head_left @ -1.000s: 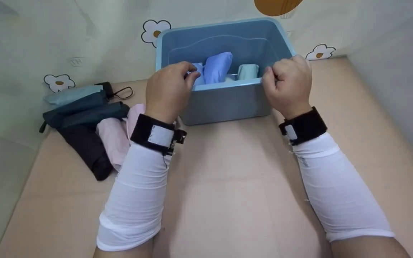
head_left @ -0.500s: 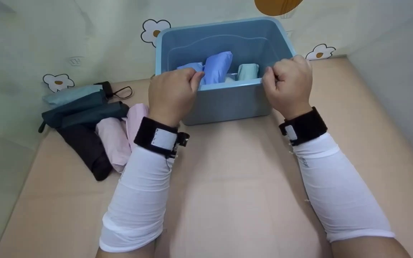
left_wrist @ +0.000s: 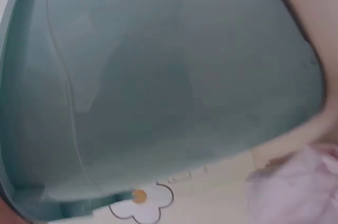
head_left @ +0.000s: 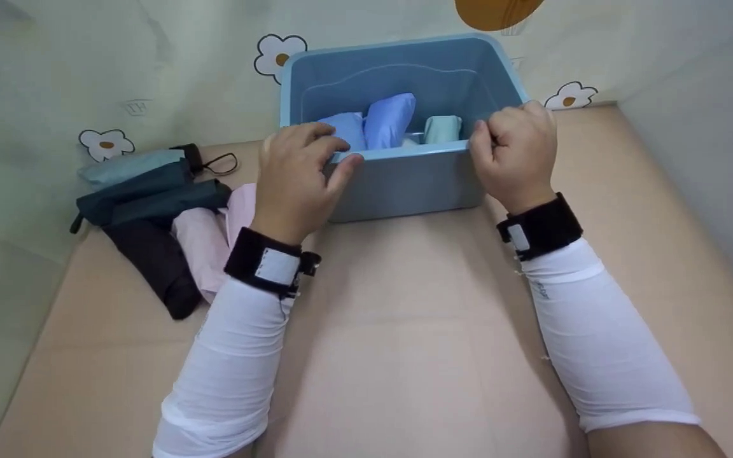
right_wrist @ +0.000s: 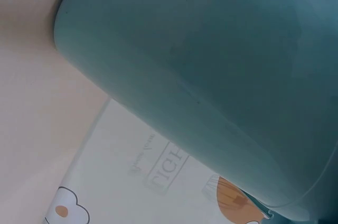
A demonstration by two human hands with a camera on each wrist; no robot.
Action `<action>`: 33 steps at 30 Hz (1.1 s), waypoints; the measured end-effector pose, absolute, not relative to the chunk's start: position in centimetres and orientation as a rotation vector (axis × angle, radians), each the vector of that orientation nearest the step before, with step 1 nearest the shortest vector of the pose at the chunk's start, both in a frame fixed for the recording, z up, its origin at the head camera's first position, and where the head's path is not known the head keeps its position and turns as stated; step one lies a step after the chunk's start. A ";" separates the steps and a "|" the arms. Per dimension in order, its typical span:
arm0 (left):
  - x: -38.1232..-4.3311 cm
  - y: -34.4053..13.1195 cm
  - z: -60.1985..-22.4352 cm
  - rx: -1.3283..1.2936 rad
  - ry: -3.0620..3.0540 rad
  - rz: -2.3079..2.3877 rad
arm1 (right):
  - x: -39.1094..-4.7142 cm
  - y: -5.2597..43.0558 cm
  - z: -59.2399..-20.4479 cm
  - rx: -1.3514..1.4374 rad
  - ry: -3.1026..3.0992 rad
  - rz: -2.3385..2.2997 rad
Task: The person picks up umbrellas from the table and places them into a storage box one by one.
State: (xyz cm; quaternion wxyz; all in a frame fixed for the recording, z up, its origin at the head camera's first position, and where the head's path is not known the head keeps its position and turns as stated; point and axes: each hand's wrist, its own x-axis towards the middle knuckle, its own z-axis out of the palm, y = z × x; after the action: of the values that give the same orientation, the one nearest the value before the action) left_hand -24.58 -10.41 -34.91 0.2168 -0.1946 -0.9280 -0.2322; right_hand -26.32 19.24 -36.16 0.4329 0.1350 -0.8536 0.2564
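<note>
A blue plastic storage bin [head_left: 404,184] stands at the back in the head view. Inside are two blue folded bundles [head_left: 389,121] and a pale green one [head_left: 443,129]; whether they are umbrellas I cannot tell. My right hand [head_left: 514,152] grips the rim at the bin's front right corner, fingers curled. At the front left corner is my left hand [head_left: 300,175], its fingers over the rim and its thumb spread away, loosely bent. Both wrist views are filled by the bin's outer wall [left_wrist: 185,76], close up.
Left of the bin lies a pile of folded umbrellas: light blue [head_left: 134,166], dark teal [head_left: 144,191], black [head_left: 153,267] and pink [head_left: 201,245]. A flower-print wall covering [head_left: 182,83] rises right behind the bin. The tabletop [head_left: 404,331] is beige.
My left hand's curled fingers have loosened and its thumb has swung out; the forearm has shifted slightly left and nearer to me. The right hand still holds the rim.
</note>
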 end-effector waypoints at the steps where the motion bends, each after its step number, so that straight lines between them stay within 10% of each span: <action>1: -24.4 -10.8 -35.1 -0.505 -2.590 -0.676 | -26.3 19.3 -36.2 0.337 -2.124 0.639; 33: -23.6 -18.0 -40.5 0.098 -3.359 -0.403 | -26.5 19.4 -36.4 0.343 -2.098 0.660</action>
State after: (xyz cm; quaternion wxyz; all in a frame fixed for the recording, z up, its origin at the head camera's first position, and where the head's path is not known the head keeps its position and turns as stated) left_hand -23.64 -18.01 -40.50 -0.1210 0.0288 -0.9852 -0.1181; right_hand -26.55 19.36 -36.36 0.4420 0.1381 -0.8455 0.2659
